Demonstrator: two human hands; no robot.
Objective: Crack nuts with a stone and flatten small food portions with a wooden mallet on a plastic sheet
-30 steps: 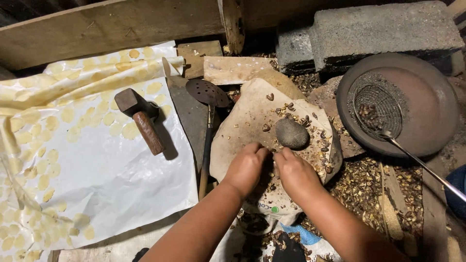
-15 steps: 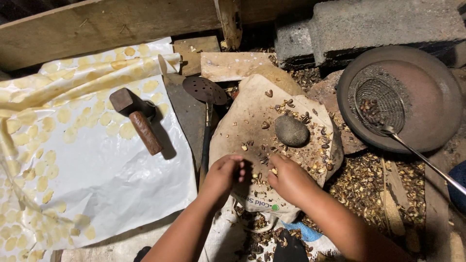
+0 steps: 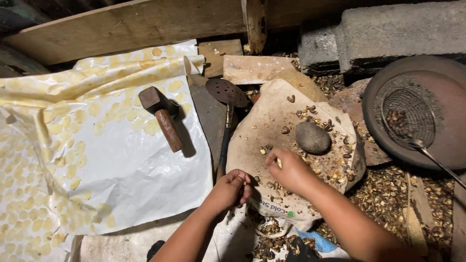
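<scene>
While both curled hands, left (image 3: 232, 188) and right (image 3: 287, 170), pinch shell bits, a tan sack (image 3: 262, 131) lies beneath.

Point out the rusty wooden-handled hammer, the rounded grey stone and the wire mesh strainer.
rusty wooden-handled hammer (image 3: 167, 127): head view, on the wooden handle.
rounded grey stone (image 3: 312, 137): head view, top face.
wire mesh strainer (image 3: 407, 116): head view, on the mesh bowl.

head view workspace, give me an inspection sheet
surface: pale sack laid over a mound, strewn with shell bits
job's things: round grey stone on the sack; small pieces at both hands
clutter: mallet on the spotted white sheet; perforated ladle; wire strainer in a dark pan
grippers: left hand and right hand curled, contents unclear
cables: nothing seen
surroundings: wooden plank, concrete block, shell litter
</scene>
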